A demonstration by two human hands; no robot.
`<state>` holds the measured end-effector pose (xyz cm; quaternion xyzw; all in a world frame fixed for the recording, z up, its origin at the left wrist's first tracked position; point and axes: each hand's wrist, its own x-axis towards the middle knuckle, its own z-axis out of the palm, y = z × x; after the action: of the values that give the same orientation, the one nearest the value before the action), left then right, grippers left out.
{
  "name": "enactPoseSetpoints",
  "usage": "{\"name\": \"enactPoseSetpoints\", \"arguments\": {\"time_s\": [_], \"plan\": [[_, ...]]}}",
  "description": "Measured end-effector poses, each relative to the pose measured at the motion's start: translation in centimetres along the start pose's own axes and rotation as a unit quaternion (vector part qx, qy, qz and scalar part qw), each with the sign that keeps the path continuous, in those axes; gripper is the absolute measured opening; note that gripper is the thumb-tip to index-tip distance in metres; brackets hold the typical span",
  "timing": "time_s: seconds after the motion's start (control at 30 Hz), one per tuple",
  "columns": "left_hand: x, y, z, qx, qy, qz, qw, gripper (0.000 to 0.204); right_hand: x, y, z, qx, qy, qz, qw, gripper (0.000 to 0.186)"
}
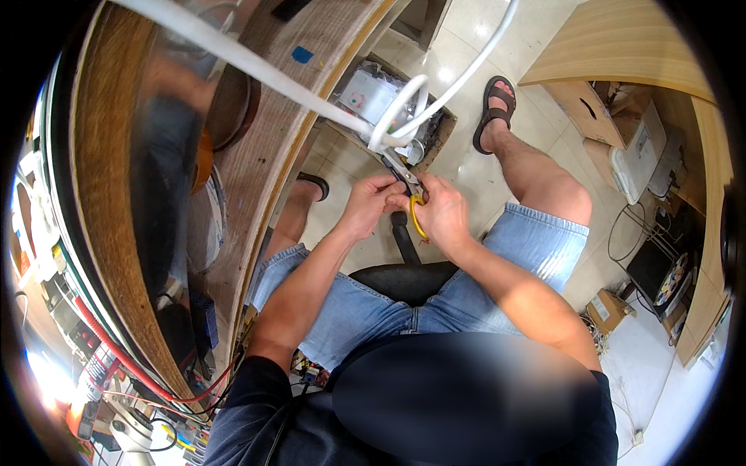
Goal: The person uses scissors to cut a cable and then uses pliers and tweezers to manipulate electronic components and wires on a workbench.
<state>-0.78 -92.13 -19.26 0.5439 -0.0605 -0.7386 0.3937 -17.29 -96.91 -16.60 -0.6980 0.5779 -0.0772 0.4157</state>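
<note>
The counter (284,116) is set left of the scissors (409,179); beside their blades the left grip (368,203) is placed, its hold impossible to tell; just beyond them a white cable (256,67) is looped; their yellow handle is grasped by the right grip (443,211)

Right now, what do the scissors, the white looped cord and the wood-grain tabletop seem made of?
Scissor blades: grey and shiny, so probably metal; their yellow handle looks like plastic, given its even colour. White looped cord: likely plastic or rubber, smooth, bending in round curves. Wood-grain tabletop: streaked brown, wood or laminate, unclear which.
</note>
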Motion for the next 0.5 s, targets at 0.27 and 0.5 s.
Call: {"name": "enactPoseSetpoints", "arguments": {"time_s": [0.27,0.5], "plan": [[0.1,-0.4,0.1,-0.009,0.009,0.016,1.000,0.019,0.1,0.2,0.3,-0.004,0.022,0.016,1.000,0.064],[0.6,-1.1,-0.8,0.008,0.003,-0.004,1.000,0.019,0.1,-1.0,-0.7,-0.035,-0.037,0.032,0.998,0.069]]}}
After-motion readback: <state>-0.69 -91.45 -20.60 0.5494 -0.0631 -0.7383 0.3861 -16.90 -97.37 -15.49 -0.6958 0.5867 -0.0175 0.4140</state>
